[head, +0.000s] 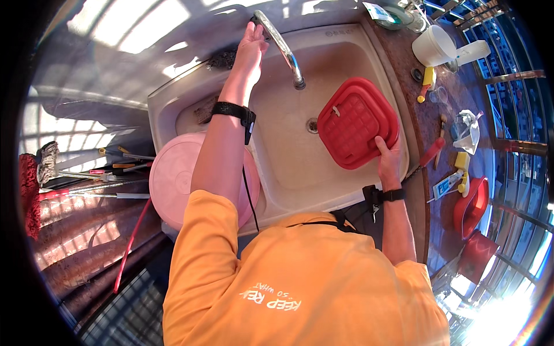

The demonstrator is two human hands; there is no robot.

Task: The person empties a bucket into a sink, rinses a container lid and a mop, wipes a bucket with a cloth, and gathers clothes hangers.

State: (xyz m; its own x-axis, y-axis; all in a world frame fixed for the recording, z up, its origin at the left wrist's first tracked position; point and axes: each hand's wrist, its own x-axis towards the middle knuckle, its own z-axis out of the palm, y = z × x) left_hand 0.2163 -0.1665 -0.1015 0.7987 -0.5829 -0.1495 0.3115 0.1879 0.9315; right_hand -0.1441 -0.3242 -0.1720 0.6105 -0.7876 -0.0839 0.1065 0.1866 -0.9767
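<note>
My left hand (pixel 252 45) reaches to the base of the chrome faucet (pixel 283 43) at the back of the sink. Its fingertips meet the dark valve area, and the grip there is partly hidden. In my right hand (pixel 388 158) is a red plastic basin or lid (pixel 352 125) with a grid-patterned face, its thumb pressed over the lower right edge. The red piece is tilted above the right part of the pale sink (pixel 285 173). Beside it shows the round drain (pixel 312 125). No water stream is visible under the spout.
A pink round lid or basin (pixel 177 177) covers the sink's left front, beneath my left arm. Mops and poles (pixel 117 194) lean at the left. The right counter holds a white tub (pixel 434 45), a yellow-handled brush (pixel 427 82), a red-handled tool (pixel 432 152) and a red container (pixel 471 207).
</note>
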